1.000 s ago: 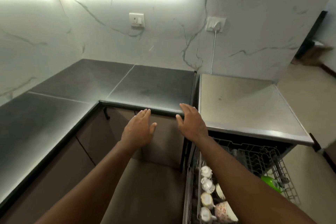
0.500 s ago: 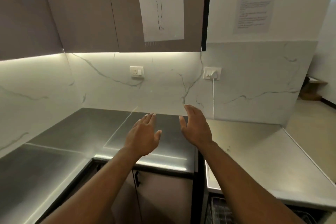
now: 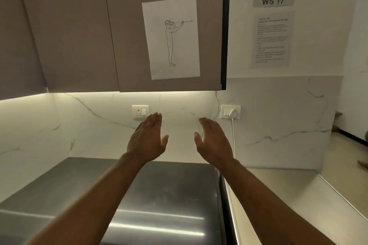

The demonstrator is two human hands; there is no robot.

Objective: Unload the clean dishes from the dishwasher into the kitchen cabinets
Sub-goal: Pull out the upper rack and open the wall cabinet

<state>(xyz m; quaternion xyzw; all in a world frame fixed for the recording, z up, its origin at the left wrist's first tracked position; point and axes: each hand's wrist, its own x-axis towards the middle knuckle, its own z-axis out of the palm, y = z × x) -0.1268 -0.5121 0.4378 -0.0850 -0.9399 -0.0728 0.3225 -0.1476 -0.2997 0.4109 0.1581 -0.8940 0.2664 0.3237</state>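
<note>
While both arms reach forward over the dark counter (image 3: 159,195), the left hand (image 3: 146,141) and right hand (image 3: 214,141) hover apart, palms facing, fingers straight and together, holding nothing. A narrow seam separates the counter's right edge from a paler worktop (image 3: 278,201). Behind lies the marble wall (image 3: 89,125) with a socket (image 3: 140,111) and a plugged socket (image 3: 231,112). Above hangs the closed cabinet (image 3: 123,32), bearing a drawing (image 3: 171,38). No dishes or dishwasher show.

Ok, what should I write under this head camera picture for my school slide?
Two empty hands, left hand and right hand, held open before the closed upper cabinet.
</note>
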